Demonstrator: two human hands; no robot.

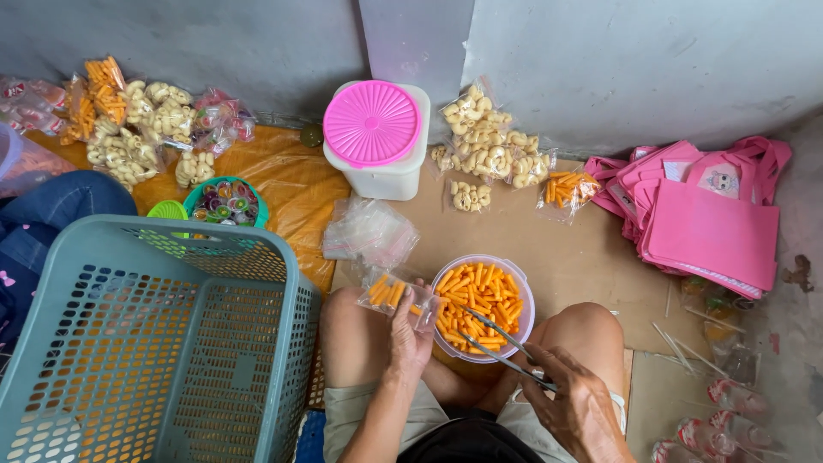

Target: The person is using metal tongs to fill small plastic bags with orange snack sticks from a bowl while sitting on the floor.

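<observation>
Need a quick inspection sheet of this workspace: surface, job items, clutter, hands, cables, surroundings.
Surface: brown cardboard on the floor, orange plastic sheet beside it.
Job's things: bowl of orange snack sticks; small clear bag partly filled with sticks.
Clutter: packed snack bags, stack of empty bags, pink-lidded tub, grey-blue basket, pink tote bags.
Grippers: left hand holds the small clear bag; right hand holds metal tongs over the bowl.
Cables: nothing seen.
Surroundings: grey wall; a person's denim-clad leg at left.
</observation>
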